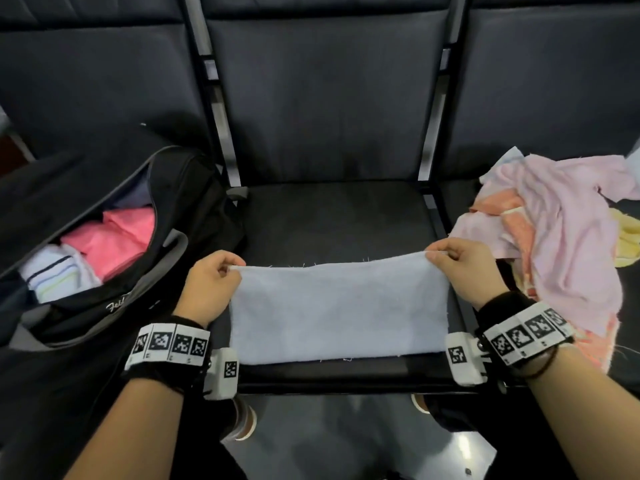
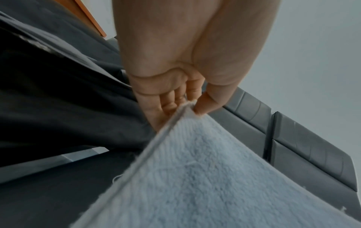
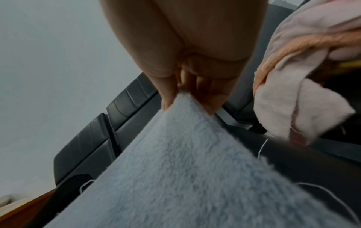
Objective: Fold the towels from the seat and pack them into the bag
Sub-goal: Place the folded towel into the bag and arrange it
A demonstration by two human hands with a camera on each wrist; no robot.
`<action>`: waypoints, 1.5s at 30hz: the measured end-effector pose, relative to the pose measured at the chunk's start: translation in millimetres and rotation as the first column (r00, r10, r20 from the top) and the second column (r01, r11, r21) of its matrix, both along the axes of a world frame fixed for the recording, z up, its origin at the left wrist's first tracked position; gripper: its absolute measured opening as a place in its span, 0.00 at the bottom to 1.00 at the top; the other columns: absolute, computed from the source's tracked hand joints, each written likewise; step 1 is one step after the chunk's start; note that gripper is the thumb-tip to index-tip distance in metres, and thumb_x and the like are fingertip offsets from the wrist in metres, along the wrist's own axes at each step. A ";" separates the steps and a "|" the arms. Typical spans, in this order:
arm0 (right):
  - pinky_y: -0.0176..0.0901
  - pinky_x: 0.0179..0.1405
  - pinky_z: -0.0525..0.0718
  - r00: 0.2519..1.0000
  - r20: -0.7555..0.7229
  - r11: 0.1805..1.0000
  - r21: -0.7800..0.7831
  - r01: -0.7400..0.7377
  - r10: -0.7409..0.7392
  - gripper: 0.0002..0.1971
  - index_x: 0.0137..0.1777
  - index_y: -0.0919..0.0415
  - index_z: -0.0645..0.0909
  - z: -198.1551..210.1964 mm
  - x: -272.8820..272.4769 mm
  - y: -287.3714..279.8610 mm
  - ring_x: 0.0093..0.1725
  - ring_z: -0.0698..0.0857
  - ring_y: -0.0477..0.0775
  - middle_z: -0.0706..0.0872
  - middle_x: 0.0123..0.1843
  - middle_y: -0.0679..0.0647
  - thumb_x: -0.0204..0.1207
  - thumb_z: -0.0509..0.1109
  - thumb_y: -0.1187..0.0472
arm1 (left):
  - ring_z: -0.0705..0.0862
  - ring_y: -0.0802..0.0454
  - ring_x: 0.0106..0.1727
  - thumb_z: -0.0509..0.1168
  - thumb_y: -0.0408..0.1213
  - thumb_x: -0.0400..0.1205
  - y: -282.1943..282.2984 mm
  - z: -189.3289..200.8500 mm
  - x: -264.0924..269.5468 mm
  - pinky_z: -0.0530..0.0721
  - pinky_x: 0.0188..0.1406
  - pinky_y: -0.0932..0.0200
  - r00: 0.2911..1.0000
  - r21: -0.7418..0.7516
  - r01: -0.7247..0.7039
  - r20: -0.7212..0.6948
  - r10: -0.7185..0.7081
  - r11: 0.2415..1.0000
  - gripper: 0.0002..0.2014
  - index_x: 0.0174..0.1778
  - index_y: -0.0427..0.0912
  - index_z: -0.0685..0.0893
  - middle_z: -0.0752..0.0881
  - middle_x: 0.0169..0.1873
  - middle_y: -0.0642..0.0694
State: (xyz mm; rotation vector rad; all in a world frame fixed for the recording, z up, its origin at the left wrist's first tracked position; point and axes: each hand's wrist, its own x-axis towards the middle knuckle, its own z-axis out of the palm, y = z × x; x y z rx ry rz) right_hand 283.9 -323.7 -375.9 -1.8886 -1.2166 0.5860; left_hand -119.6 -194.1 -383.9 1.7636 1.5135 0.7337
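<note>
A pale blue towel (image 1: 339, 313) lies spread over the front of the middle seat (image 1: 336, 216), its far edge lifted. My left hand (image 1: 221, 271) pinches the far left corner between thumb and fingers (image 2: 203, 103). My right hand (image 1: 446, 254) pinches the far right corner of the blue towel (image 3: 175, 162), thumb and fingers (image 3: 168, 98) closed on the cloth. A black bag (image 1: 114, 237) stands unzipped on the left seat, holding folded pink and white striped towels. A heap of unfolded pink, orange and yellow towels (image 1: 554, 237) lies on the right seat.
Dark padded seat backs (image 1: 332, 98) rise behind all three seats, with metal frame posts (image 1: 221, 126) between them. My shoes (image 1: 246, 420) stand on the glossy floor below the seat's front edge.
</note>
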 end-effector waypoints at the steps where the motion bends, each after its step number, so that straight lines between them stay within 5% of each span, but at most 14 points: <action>1: 0.23 0.39 0.76 1.000 0.027 1.000 0.000 0.002 -0.002 0.06 0.43 0.55 0.87 -2.2 1.7 6.2 0.41 0.83 0.38 0.87 0.39 0.42 0.79 0.72 0.66 | 0.79 0.63 0.28 0.66 0.27 0.76 5.0 -2.6 1.6 0.78 0.33 0.61 1.000 -0.007 -0.006 -0.005 0.006 1.000 0.13 0.39 0.53 0.87 0.87 0.32 0.52; 4: 0.22 0.37 0.75 0.995 0.096 1.000 -0.019 -0.008 0.010 0.07 0.41 0.53 0.86 -11.3 6.0 26.2 0.39 0.83 0.40 0.86 0.37 0.40 0.78 0.73 0.65 | 0.81 0.62 0.30 0.65 0.28 0.77 20.0 -14.5 7.6 0.78 0.31 0.62 0.999 -0.055 -0.029 -0.022 0.028 0.998 0.13 0.40 0.53 0.87 0.86 0.32 0.53; 6: 0.33 0.41 0.79 0.993 0.116 0.996 -0.086 0.004 0.006 0.07 0.42 0.51 0.85 -22.0 6.9 38.5 0.41 0.84 0.44 0.86 0.38 0.43 0.78 0.73 0.64 | 0.84 0.54 0.36 0.64 0.28 0.78 26.7 -24.7 14.5 0.80 0.36 0.59 0.998 -0.098 -0.056 -0.047 0.052 0.994 0.12 0.42 0.52 0.87 0.87 0.35 0.50; 8: 0.43 0.49 0.81 0.991 0.133 0.979 -0.202 0.033 -0.006 0.03 0.51 0.54 0.86 -34.5 6.4 44.4 0.46 0.86 0.52 0.87 0.42 0.48 0.79 0.73 0.61 | 0.86 0.47 0.46 0.64 0.28 0.80 28.7 -35.9 20.0 0.85 0.50 0.53 0.994 -0.144 -0.082 -0.085 0.070 0.986 0.12 0.54 0.46 0.87 0.88 0.45 0.47; 11: 0.43 0.52 0.77 0.985 0.169 0.928 -0.369 0.043 0.021 0.20 0.69 0.60 0.79 -51.8 8.1 34.5 0.51 0.83 0.55 0.87 0.48 0.53 0.79 0.73 0.55 | 0.84 0.43 0.56 0.67 0.31 0.81 23.8 -46.1 16.5 0.81 0.63 0.49 0.983 -0.209 -0.098 -0.175 0.062 0.973 0.20 0.69 0.43 0.81 0.83 0.59 0.43; 14: 0.46 0.52 0.79 0.991 0.131 0.909 -0.412 0.065 -0.011 0.21 0.68 0.61 0.80 -62.6 5.3 9.2 0.52 0.85 0.57 0.87 0.47 0.53 0.78 0.73 0.53 | 0.84 0.42 0.55 0.68 0.30 0.77 7.7 -49.5 5.1 0.81 0.61 0.50 0.965 -0.221 -0.077 -0.261 0.018 0.972 0.14 0.58 0.45 0.84 0.84 0.53 0.42; 17: 0.44 0.40 0.74 0.992 0.125 0.913 -0.400 0.083 -0.035 0.11 0.53 0.61 0.84 -66.6 -5.3 -9.5 0.47 0.86 0.58 0.86 0.41 0.50 0.77 0.73 0.54 | 0.84 0.43 0.47 0.68 0.29 0.76 -14.7 -49.2 -1.9 0.82 0.54 0.53 0.952 -0.274 -0.036 -0.301 -0.050 0.961 0.10 0.47 0.49 0.84 0.84 0.51 0.36; 23: 0.46 0.41 0.75 0.993 -0.048 0.903 -0.422 0.081 -0.112 0.09 0.40 0.70 0.82 -66.9 -18.5 -11.7 0.41 0.82 0.58 0.85 0.40 0.60 0.75 0.75 0.63 | 0.81 0.45 0.42 0.67 0.29 0.78 -32.5 -53.4 -2.2 0.80 0.48 0.55 0.949 -0.260 -0.035 -0.312 -0.050 0.965 0.10 0.49 0.47 0.87 0.82 0.55 0.32; 28: 0.53 0.44 0.82 0.948 -0.160 0.896 -0.401 0.192 -0.275 0.14 0.50 0.78 0.81 -53.9 -0.3 -25.6 0.44 0.85 0.65 0.87 0.45 0.67 0.78 0.72 0.63 | 0.84 0.45 0.51 0.66 0.29 0.79 -40.2 -53.0 6.9 0.79 0.56 0.60 0.959 -0.272 0.018 -0.269 -0.094 0.962 0.13 0.53 0.45 0.92 0.84 0.56 0.37; 31: 0.46 0.34 0.80 0.911 -0.218 0.857 -0.467 0.217 -0.350 0.10 0.49 0.78 0.83 -51.0 11.7 -36.4 0.36 0.84 0.62 0.86 0.42 0.67 0.76 0.73 0.67 | 0.86 0.44 0.53 0.65 0.31 0.79 -43.9 -53.4 18.1 0.81 0.59 0.58 0.955 -0.278 0.062 -0.264 -0.139 0.959 0.13 0.53 0.48 0.93 0.86 0.54 0.38; 36: 0.55 0.48 0.85 0.694 -0.570 0.853 -0.506 0.125 -0.439 0.07 0.54 0.73 0.83 -41.9 11.1 -42.4 0.48 0.87 0.67 0.88 0.55 0.71 0.80 0.69 0.71 | 0.86 0.47 0.54 0.64 0.33 0.80 -42.6 -53.3 23.8 0.82 0.61 0.56 0.956 -0.262 0.021 -0.277 -0.096 0.965 0.13 0.49 0.50 0.94 0.86 0.57 0.44; 38: 0.56 0.50 0.87 0.637 -0.642 0.862 -0.502 0.070 -0.426 0.09 0.58 0.70 0.83 -31.1 4.8 -38.9 0.52 0.89 0.67 0.90 0.55 0.68 0.80 0.69 0.69 | 0.86 0.48 0.54 0.64 0.33 0.80 -43.3 -51.8 24.1 0.81 0.60 0.57 0.956 -0.262 0.021 -0.276 -0.095 0.965 0.13 0.48 0.50 0.93 0.84 0.57 0.44; 42: 0.53 0.52 0.86 0.689 -0.675 0.922 -0.386 -0.025 -0.264 0.13 0.62 0.69 0.84 -6.8 -18.0 -23.4 0.50 0.89 0.63 0.91 0.53 0.65 0.79 0.69 0.70 | 0.83 0.49 0.51 0.64 0.31 0.80 -43.9 -44.8 28.9 0.77 0.53 0.60 0.979 -0.208 0.020 -0.194 -0.061 0.978 0.12 0.43 0.53 0.89 0.81 0.51 0.46; 45: 0.47 0.38 0.82 0.701 -0.700 0.941 -0.312 -0.130 -0.135 0.13 0.62 0.66 0.85 12.4 -55.3 -7.2 0.45 0.84 0.61 0.86 0.50 0.64 0.79 0.69 0.70 | 0.85 0.51 0.45 0.65 0.30 0.80 -43.8 -40.0 36.4 0.79 0.44 0.60 0.999 -0.243 0.028 -0.023 -0.035 0.970 0.11 0.42 0.50 0.89 0.86 0.42 0.50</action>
